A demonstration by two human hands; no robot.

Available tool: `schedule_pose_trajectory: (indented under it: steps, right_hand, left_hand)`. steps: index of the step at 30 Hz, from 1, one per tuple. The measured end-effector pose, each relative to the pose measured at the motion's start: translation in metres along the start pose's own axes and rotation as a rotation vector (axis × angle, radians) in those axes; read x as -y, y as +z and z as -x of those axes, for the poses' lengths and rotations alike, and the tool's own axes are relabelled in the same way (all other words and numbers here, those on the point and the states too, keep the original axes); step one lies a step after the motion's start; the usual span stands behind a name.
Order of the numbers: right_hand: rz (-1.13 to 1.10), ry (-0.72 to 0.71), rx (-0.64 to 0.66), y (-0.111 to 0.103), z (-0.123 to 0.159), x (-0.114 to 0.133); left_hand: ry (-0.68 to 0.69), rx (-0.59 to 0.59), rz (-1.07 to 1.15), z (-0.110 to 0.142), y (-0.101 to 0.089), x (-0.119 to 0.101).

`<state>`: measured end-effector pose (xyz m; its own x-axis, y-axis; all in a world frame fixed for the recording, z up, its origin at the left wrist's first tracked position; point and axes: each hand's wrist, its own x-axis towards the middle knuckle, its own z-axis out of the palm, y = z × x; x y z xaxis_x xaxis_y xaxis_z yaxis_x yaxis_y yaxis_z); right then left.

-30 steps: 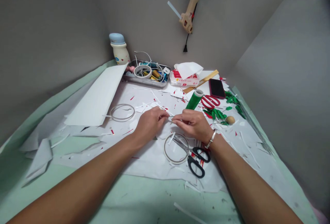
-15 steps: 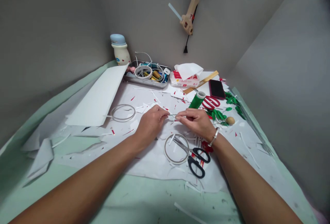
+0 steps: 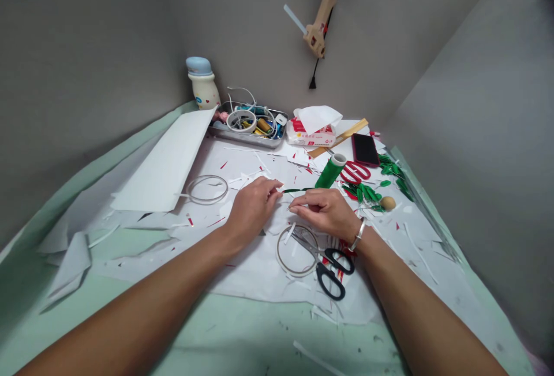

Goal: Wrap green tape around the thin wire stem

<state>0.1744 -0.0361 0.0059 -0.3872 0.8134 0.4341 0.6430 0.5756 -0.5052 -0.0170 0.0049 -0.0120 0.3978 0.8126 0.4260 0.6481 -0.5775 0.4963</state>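
Observation:
My left hand [image 3: 254,207] is closed in a pinch at one end of a thin dark green strand [image 3: 294,190]. The strand runs right toward the spool of green thread [image 3: 330,171], passing behind my right hand [image 3: 325,211]. That hand's thumb and forefinger are pressed together just below the strand; whatever may be between them is too small to make out. Black-handled scissors [image 3: 330,281] lie below my right hand, their blades across a ring of tape [image 3: 279,260]. Green leaf-like pieces [image 3: 366,192] rest right of the spool, beside a small wooden ball [image 3: 388,203].
White paper sheets and scraps cover the green tabletop. Behind stand a metal tray [image 3: 246,137] of supplies, a tissue pack [image 3: 311,133] and a bottle [image 3: 203,88]. A phone [image 3: 365,149] and red-handled scissors [image 3: 355,172] lie right. A glue gun [image 3: 319,26] hangs on the wall.
My right hand has moved slightly down, away from the strand's line. More of the green strand now shows between my left fingertips and the spool. The spool leans a little more.

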Motion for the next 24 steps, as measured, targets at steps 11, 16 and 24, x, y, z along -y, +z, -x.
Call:
schedule_pose_trajectory:
  steps: [11, 16, 24]
  right_hand:
    - [0.031, 0.011, -0.088, -0.004, -0.002, -0.005]
    - [-0.095, 0.082, -0.177, -0.006, -0.002, -0.015]
    - [-0.138, 0.217, -0.166, 0.002, 0.000, -0.022]
  left_hand:
    - [0.093, 0.117, -0.100, 0.003, -0.004, -0.004]
    - [0.193, 0.211, 0.077, 0.002, -0.004, -0.008]
    - [-0.108, 0.196, 0.585, -0.004, -0.011, -0.013]
